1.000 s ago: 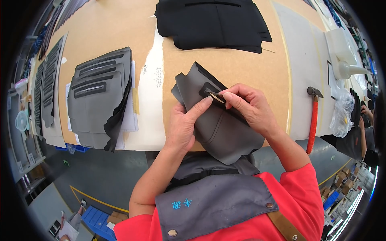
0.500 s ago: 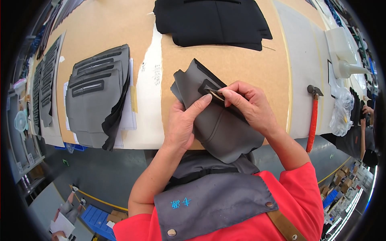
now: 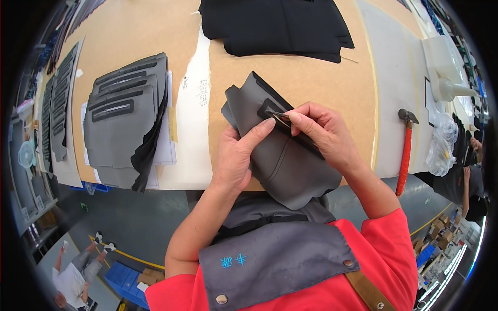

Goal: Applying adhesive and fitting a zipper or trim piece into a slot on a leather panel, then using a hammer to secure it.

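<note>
A grey leather-like panel (image 3: 280, 166) with a black-edged slot is held up at the table's near edge. My left hand (image 3: 236, 155) grips its left side, thumb pressed on the surface just beside the slot. At the slot, my right hand (image 3: 324, 135) has thumb and forefinger pinched together on a thin dark piece (image 3: 278, 114). Whether that is a slim tool or part of the slot's edging, I cannot make out. A pale sliver shows inside the slot below it. The left fingers are mostly hidden behind the panel.
Stacked grey panels with slots (image 3: 124, 129) lie to the left, black panels (image 3: 280, 26) at the back. On the right are a red-handled hammer (image 3: 404, 150), a white bottle (image 3: 451, 90) and a clear plastic bag (image 3: 442, 145). Another person (image 3: 75, 277) is at lower left.
Both hands keep their hold on the panel, with only a slight shift at the slot. The person at the lower left has come further into view.
</note>
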Action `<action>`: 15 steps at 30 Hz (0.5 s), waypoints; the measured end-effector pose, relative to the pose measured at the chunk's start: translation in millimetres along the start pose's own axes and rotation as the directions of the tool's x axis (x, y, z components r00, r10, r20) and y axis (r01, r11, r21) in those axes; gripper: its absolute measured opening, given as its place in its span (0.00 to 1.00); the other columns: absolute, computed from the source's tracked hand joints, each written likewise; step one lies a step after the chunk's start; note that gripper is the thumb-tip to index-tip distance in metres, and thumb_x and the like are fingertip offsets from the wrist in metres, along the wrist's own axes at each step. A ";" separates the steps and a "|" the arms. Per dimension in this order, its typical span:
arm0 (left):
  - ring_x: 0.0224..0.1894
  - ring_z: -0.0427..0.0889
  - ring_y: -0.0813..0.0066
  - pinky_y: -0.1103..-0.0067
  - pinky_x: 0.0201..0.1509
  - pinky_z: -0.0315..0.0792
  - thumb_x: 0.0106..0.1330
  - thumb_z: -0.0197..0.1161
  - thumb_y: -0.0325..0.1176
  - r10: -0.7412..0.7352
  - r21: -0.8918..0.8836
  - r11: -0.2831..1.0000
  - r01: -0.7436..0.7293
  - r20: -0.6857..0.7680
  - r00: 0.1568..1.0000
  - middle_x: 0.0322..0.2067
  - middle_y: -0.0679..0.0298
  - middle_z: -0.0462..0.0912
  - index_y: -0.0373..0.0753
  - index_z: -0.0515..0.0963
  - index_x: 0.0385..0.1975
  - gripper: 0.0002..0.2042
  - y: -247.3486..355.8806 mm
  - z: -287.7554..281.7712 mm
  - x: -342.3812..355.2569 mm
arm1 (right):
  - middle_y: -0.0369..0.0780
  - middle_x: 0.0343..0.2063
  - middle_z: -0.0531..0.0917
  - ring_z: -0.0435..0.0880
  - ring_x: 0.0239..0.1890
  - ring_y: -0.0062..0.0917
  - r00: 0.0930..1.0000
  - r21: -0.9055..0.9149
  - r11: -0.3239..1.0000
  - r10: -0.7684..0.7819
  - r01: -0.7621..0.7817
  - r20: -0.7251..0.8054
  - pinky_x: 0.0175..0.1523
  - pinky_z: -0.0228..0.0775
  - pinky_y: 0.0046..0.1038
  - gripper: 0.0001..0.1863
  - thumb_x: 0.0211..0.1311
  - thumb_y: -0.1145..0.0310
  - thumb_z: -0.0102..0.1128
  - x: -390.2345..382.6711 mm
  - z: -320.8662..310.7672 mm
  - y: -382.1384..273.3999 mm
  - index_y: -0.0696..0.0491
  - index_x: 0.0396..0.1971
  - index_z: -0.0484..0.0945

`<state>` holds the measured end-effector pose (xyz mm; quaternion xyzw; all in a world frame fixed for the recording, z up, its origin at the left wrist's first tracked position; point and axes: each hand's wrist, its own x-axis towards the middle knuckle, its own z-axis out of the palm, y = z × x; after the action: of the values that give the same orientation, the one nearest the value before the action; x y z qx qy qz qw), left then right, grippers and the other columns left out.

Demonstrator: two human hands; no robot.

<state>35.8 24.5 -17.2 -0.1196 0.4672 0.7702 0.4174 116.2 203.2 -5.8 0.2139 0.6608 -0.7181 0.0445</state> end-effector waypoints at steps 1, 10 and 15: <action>0.48 0.83 0.75 0.77 0.54 0.76 0.65 0.72 0.29 0.006 -0.005 1.000 -0.006 0.002 1.000 0.45 0.62 0.85 0.36 0.81 0.49 0.14 -0.6 -0.1 0.1 | 0.29 0.28 0.81 0.75 0.34 0.10 1.000 -0.001 1.000 -0.004 0.004 -0.001 0.41 0.67 0.17 0.13 0.74 0.61 0.60 0.1 0.2 0.4 0.56 0.38 0.84; 0.47 0.83 0.76 0.77 0.54 0.76 0.65 0.73 0.28 -0.003 -0.025 1.000 0.004 0.012 1.000 0.44 0.63 0.85 0.37 0.81 0.48 0.14 -1.0 -0.4 0.9 | 0.30 0.28 0.82 0.76 0.34 0.11 1.000 -0.059 0.998 -0.020 0.019 -0.018 0.41 0.69 0.18 0.13 0.74 0.61 0.60 0.1 -0.2 -3.4 0.57 0.38 0.84; 0.47 0.83 0.77 0.78 0.53 0.76 0.64 0.73 0.29 -0.002 -0.031 1.000 0.003 0.015 1.000 0.44 0.64 0.86 0.37 0.81 0.48 0.14 -1.8 -1.2 1.1 | 0.31 0.29 0.82 0.77 0.34 0.11 0.999 -0.065 0.997 -0.031 0.030 -0.016 0.42 0.70 0.19 0.14 0.74 0.62 0.60 0.1 0.2 -4.1 0.58 0.39 0.84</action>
<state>36.2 24.6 -19.6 -0.1207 0.4518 0.7777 0.4200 114.6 203.5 -2.1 0.2082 0.6874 -0.6950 0.0346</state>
